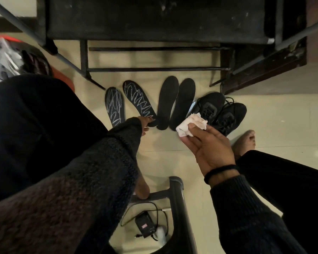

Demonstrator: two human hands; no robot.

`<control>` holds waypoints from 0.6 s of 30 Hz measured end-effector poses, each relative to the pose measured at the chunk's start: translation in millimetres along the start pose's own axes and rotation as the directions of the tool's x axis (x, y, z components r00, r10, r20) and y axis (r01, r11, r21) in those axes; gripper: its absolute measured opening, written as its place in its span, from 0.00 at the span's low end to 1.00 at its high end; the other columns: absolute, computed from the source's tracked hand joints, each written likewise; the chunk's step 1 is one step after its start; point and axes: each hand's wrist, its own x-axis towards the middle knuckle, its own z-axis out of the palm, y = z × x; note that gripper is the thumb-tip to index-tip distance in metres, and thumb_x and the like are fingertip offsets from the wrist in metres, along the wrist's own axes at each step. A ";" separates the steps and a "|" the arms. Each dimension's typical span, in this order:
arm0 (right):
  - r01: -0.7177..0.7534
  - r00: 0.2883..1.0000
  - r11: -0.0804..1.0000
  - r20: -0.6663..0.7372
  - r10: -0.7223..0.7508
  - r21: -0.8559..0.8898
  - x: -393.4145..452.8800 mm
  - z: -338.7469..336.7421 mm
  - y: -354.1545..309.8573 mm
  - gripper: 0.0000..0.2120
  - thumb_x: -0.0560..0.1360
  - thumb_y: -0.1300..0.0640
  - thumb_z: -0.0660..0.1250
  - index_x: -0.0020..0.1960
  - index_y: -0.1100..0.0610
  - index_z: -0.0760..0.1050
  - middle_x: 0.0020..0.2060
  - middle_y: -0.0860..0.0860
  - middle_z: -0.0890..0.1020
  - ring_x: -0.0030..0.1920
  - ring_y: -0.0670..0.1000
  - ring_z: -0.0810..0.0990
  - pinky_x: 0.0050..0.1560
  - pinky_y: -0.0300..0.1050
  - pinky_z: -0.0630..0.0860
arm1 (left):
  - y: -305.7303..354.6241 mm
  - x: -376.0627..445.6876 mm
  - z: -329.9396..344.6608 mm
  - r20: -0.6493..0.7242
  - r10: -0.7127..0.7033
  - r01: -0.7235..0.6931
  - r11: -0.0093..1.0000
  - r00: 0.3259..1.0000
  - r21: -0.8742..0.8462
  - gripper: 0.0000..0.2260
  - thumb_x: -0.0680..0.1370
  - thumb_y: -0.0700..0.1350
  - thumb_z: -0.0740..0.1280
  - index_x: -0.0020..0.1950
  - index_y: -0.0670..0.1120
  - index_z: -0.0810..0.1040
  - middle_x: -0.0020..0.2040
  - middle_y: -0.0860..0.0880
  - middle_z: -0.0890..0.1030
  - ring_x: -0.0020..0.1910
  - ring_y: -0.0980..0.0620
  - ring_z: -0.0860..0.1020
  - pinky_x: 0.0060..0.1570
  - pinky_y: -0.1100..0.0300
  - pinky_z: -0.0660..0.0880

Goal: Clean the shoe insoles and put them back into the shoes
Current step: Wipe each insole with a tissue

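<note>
Several black insoles lie side by side on the pale floor. Two carry white chalk-like scribbles: the far-left insole (114, 107) and its neighbour (139, 101). Two plain black insoles (167, 101) (184, 103) lie to their right. A pair of black lace-up shoes (220, 112) stands at the right end. My left hand (145, 123), mostly hidden by a fuzzy sleeve, grips the heel end of the second scribbled insole. My right hand (209, 149) holds a crumpled white tissue (191, 123) above the heel of the rightmost insole.
A black table or bench (154, 19) with metal legs stands just behind the insoles. A chair frame (180, 208), a charger with cable (145, 226) and my bare feet (244, 143) are on the floor near me. Clothes lie in a heap (7, 57) at the left.
</note>
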 end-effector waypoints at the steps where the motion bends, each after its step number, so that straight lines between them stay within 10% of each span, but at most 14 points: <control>1: 0.013 1.000 1.000 0.005 -0.013 0.011 -3.2 2.4 -3.0 0.12 0.77 0.69 0.69 0.59 0.65 0.79 0.55 0.63 0.84 0.54 0.61 0.85 0.51 0.52 0.84 | 8.3 -12.0 -2.5 0.029 0.016 -0.016 1.000 0.999 -0.004 0.12 0.81 0.47 0.68 0.63 0.45 0.75 0.57 0.48 0.77 0.55 0.50 0.77 0.65 0.52 0.72; 6: 0.122 0.992 0.992 0.024 -0.121 -0.043 -30.7 17.6 -26.6 0.16 0.75 0.62 0.73 0.62 0.56 0.78 0.53 0.54 0.86 0.54 0.54 0.85 0.57 0.63 0.79 | 50.2 -88.7 -22.1 0.098 0.153 -0.165 0.978 0.983 0.130 0.08 0.80 0.44 0.71 0.41 0.47 0.77 0.36 0.50 0.78 0.33 0.55 0.75 0.57 0.56 0.76; 10: 0.228 0.973 0.974 0.036 -0.228 -0.011 -67.0 17.5 -48.4 0.26 0.70 0.61 0.78 0.67 0.55 0.76 0.55 0.54 0.85 0.57 0.55 0.84 0.60 0.67 0.76 | 71.1 -175.3 -23.7 0.164 0.268 -0.308 0.900 0.949 0.308 0.08 0.76 0.47 0.76 0.46 0.45 0.80 0.33 0.50 0.82 0.30 0.57 0.78 0.44 0.58 0.82; 18: 0.441 0.891 0.897 0.121 -0.437 -0.008 -143.7 -31.0 -72.9 0.10 0.76 0.66 0.71 0.52 0.53 0.77 0.44 0.54 0.86 0.43 0.53 0.84 0.57 0.62 0.76 | 1.7 -323.4 -23.8 0.475 0.365 -0.555 0.751 0.801 0.358 0.11 0.75 0.49 0.76 0.50 0.44 0.82 0.37 0.50 0.83 0.34 0.58 0.79 0.43 0.63 0.81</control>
